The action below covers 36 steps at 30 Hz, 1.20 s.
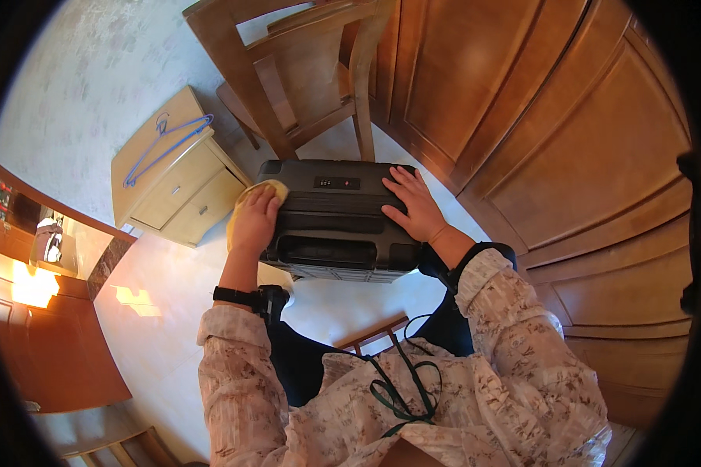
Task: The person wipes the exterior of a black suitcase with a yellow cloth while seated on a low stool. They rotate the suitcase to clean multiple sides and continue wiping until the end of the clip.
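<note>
A dark hard-shell suitcase (333, 204) stands upright in front of me, its top side facing up, with a combination lock (337, 183) near the far edge and a recessed handle area near me. My left hand (256, 219) presses a yellow cloth (238, 210) against the suitcase's left end. Fingers spread, my right hand (416, 207) rests flat on the right end of the suitcase top and holds nothing.
A wooden chair (321, 125) stands just beyond the suitcase. Tall wooden cabinet doors (578, 175) line the right side. At the left is a small drawer cabinet (178, 190) with blue clothes hangers (169, 149) on top. A wooden rail (374, 333) shows between my legs.
</note>
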Available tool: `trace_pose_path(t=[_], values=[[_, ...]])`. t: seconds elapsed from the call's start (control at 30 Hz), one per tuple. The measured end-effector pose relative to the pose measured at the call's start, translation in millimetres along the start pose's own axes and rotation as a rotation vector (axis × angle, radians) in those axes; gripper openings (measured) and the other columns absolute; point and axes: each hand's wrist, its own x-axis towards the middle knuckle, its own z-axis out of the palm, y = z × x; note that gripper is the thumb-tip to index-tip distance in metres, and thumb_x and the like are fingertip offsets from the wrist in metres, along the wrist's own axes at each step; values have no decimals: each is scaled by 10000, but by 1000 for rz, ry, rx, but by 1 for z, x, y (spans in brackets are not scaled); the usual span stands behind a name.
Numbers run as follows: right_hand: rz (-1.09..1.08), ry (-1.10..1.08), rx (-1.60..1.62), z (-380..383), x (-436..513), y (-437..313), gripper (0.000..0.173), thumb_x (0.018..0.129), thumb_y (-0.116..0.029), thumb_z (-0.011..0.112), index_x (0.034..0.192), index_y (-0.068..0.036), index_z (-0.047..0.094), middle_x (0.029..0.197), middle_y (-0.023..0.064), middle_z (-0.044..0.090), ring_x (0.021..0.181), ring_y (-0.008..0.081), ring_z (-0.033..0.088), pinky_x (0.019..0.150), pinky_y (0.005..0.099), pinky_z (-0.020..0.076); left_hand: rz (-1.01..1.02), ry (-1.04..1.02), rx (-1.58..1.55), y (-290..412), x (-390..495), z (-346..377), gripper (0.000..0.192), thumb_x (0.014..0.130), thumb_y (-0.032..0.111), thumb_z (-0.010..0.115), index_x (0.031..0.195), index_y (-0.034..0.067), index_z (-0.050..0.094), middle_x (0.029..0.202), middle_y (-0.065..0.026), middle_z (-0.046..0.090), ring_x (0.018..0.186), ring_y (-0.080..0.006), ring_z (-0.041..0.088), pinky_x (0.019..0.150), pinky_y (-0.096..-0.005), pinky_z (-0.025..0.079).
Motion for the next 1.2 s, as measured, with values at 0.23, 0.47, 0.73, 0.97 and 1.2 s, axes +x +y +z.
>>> trace_pose_path(t=[0.23,0.47,0.73,0.97,1.2], values=[[-18,16,24,9,2,-8,571,942,-440,587,1362,-56,544,1506,180,416,1448,323,299,1218,482,129,78,-17,41,61,-13,44,373,992,300,540,1225,28,643,1305,-178,596,1247,-358,518,1078,-419,396],[-33,22,163,14,-1,-4,485,935,-239,528,1374,-33,507,1491,177,432,1439,318,321,1220,481,133,286,-118,-265,145,-11,91,337,980,253,530,1182,11,650,1280,-171,609,1222,-347,536,1064,-407,412],[1,53,255,18,-3,-9,529,916,-147,513,1423,-24,428,1462,167,462,1425,323,336,1223,477,144,-52,-212,-199,62,-23,17,381,1019,349,484,1212,77,667,1290,-151,618,1211,-337,558,1038,-388,428],[-35,45,298,20,-4,-18,511,912,-138,522,1406,-27,450,1457,156,473,1419,320,347,1222,478,146,-324,-130,-124,-17,-15,-16,364,954,331,601,1176,52,673,1200,-168,648,1086,-291,618,939,-360,485],[-24,35,276,21,-4,-18,508,905,-141,537,1395,-29,466,1454,150,479,1420,315,348,1221,480,146,-283,-16,531,-47,-3,9,704,931,469,586,1483,83,382,1487,-281,381,1281,-439,474,1075,-471,376]])
